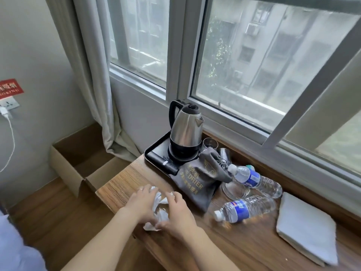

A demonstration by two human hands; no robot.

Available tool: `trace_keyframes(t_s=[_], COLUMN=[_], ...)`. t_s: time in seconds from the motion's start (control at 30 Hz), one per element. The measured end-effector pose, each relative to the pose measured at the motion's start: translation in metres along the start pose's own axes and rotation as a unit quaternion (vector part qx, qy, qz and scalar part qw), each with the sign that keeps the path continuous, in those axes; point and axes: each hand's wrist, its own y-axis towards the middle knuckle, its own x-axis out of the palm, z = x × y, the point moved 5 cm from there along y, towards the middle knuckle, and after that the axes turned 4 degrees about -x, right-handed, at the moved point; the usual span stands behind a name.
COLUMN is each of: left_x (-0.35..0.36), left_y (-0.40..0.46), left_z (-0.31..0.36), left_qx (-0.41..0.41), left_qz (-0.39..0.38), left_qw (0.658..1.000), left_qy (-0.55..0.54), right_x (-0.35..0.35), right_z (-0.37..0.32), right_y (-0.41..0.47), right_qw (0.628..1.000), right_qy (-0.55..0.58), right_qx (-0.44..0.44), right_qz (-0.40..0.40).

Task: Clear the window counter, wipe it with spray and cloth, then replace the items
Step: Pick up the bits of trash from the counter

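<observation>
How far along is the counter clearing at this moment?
Barely started. Both hands, left hand and right hand, gather crumpled paper on the counter. Still there: kettle on its tray, grey bag, two bottles, folded towel. No spray visible; wiping not begun.

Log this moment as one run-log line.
phase: clearing | left hand + right hand: gathering crumpled paper | counter: kettle, bottles uncleared

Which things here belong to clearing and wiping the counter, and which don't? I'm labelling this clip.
Job: crumpled paper under both hands, kettle on black tray, grey dryer bag, two water bottles, folded white cloth.

Not: cardboard box, curtain, wall charger.
</observation>
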Motion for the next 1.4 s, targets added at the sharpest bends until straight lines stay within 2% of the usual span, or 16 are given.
trace_keyframes(t_s=[0.13, 0.27, 0.43, 0.63, 0.73, 0.8, 1.0, 1.13, 1.27, 1.4], left_x=[0.002, 0.009, 0.004, 0.004, 0.004, 0.000, 0.008, 0.010, 0.009, 0.008], left_y=[0.015, 0.021, 0.024, 0.033, 0.037, 0.037, 0.032, 0.037, 0.041, 0.044], left_z=[-0.005, -0.013, -0.018, -0.019, -0.020, -0.025, -0.033, -0.026, -0.020, -0.017], left_qx=[0.058, 0.090, 0.069, 0.063, 0.081, 0.086, 0.121, 0.112, 0.083, 0.078], left_qz=[0.015, 0.022, 0.030, -0.015, -0.027, -0.003, 0.014, 0.065, 0.050, 0.033], left_qw=[0.998, 0.991, 0.968, 0.945, 0.944, 0.948, 0.973, 0.970, 0.964, 0.947], left_qy=[-0.001, -0.094, -0.241, -0.321, -0.319, -0.305, -0.195, -0.205, -0.249, -0.309], right_x=[0.012, 0.021, 0.020, 0.020, 0.021, 0.021, 0.021, 0.017, 0.018, 0.016], right_z=[0.000, 0.004, 0.004, 0.006, 0.008, 0.011, 0.015, 0.006, 0.006, 0.013], right_y=[0.011, 0.017, 0.025, 0.035, 0.038, 0.039, 0.043, 0.038, 0.034, 0.034], right_qw=[0.999, 1.000, 0.998, 0.997, 0.996, 0.995, 0.993, 0.994, 0.995, 0.993], right_qy=[-0.030, -0.020, 0.004, 0.029, 0.037, 0.040, 0.034, 0.057, 0.082, 0.089], right_qx=[0.019, 0.022, 0.042, 0.046, 0.043, 0.045, 0.070, 0.057, 0.043, 0.030], right_qz=[0.007, 0.010, 0.044, 0.052, 0.067, 0.081, 0.094, 0.073, 0.030, 0.076])
